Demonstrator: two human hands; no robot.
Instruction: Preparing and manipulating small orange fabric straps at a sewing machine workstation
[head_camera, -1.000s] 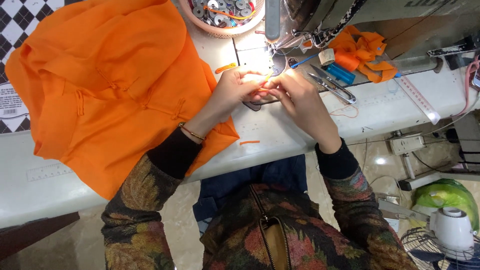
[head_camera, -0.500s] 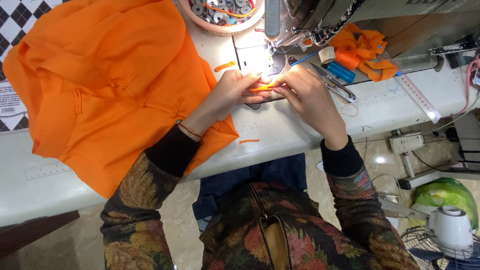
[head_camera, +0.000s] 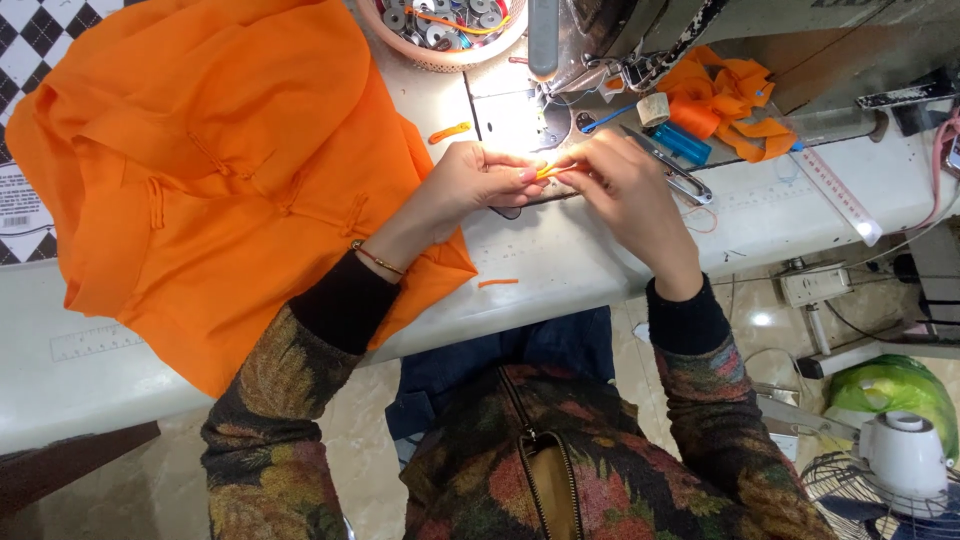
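White sewing table (head_camera: 560, 270), garment (head_camera: 220, 170) pushed aside. Under the machine lamp, left hand (head_camera: 480, 185) and right hand (head_camera: 620, 185) pinch an orange cord strip (head_camera: 556, 169), fingertips clamped on its ends for light.

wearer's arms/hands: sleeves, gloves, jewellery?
Both hands bare, no gloves. Left hand has a thin reddish-gold bracelet at the wrist; right hand shows none. Both arms wear dark floral-patterned sleeves with black ribbed cuffs.

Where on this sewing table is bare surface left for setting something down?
Bare white table lies below the right hand, between the orange garment and the ruler. Crowded: around the sewing machine, with the bobbin bowl, orange scraps and snips.
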